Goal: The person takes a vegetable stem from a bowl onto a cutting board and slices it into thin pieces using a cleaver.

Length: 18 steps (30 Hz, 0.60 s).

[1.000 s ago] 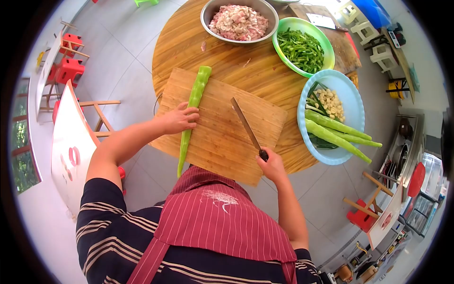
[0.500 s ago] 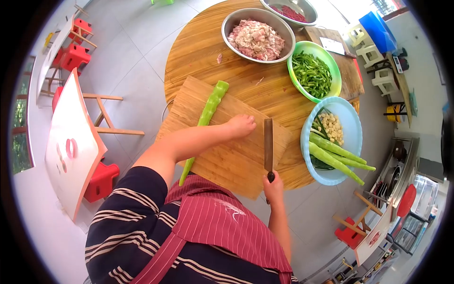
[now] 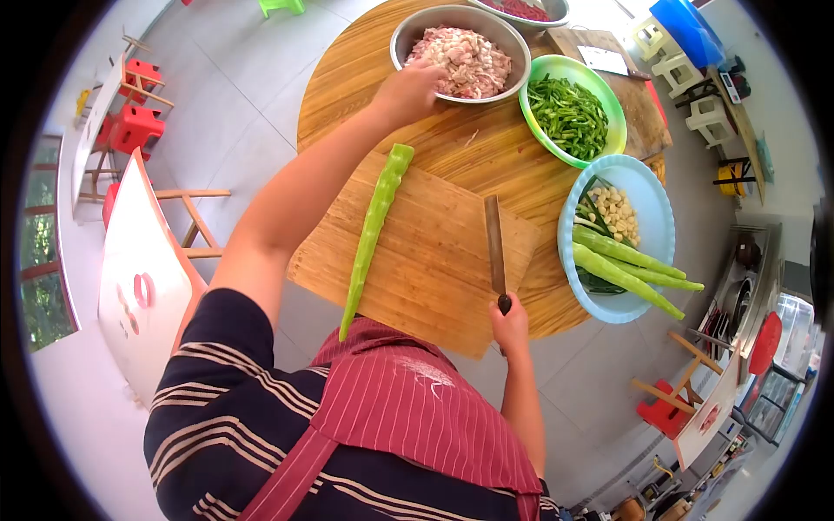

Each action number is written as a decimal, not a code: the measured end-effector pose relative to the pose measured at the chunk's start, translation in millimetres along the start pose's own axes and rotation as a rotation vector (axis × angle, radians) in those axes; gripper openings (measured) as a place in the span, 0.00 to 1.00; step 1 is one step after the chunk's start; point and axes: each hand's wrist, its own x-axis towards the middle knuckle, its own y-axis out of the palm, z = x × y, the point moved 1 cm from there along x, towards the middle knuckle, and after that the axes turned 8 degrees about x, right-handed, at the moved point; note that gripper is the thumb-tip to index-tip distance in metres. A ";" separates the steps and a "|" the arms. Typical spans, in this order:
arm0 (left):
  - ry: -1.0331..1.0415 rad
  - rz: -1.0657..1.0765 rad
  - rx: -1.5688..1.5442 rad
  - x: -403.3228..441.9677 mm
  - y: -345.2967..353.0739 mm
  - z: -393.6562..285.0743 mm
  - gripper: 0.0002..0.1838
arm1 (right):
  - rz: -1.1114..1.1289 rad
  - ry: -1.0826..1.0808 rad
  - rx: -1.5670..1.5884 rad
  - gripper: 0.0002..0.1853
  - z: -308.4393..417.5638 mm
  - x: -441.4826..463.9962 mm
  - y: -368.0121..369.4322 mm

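Note:
My left hand [image 3: 410, 94] reaches over the near left rim of a metal bowl [image 3: 521, 76] of chopped meat [image 3: 469, 62]. Its fingers look bent together at the meat; whatever is between them is hidden. My right hand [image 3: 511, 325] grips the black handle of a cleaver [image 3: 495, 243], whose blade stands edge-on over the right part of a wooden cutting board [image 3: 426, 252]. A long green pepper [image 3: 372, 230] lies lengthwise on the board's left side, its thin tip past the near edge.
Right of the board, a light blue basin [image 3: 667, 217] holds peeled garlic [image 3: 618, 217] and long green peppers [image 3: 625, 278]. Behind it stands a green-rimmed bowl [image 3: 618, 122] of cut green pieces. Another cleaver [image 3: 604, 61] lies on a second board [image 3: 647, 130] at the far right.
My left hand has moved from above the cutting board, away from me, to the meat bowl. My right hand still holds the cleaver by the board. The view has shifted slightly.

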 end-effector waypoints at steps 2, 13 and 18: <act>-0.291 0.133 -0.006 -55.1 10.4 10.0 0.17 | -0.008 -0.019 0.023 0.12 -4.1 0.8 -0.1; -0.659 0.521 -0.554 -168.6 36.7 -25.5 0.26 | 0.084 0.034 -0.110 0.10 0.7 16.1 -7.2; -0.625 0.647 -1.407 -168.8 13.3 -39.2 0.19 | 0.091 0.179 0.009 0.14 7.7 11.0 1.0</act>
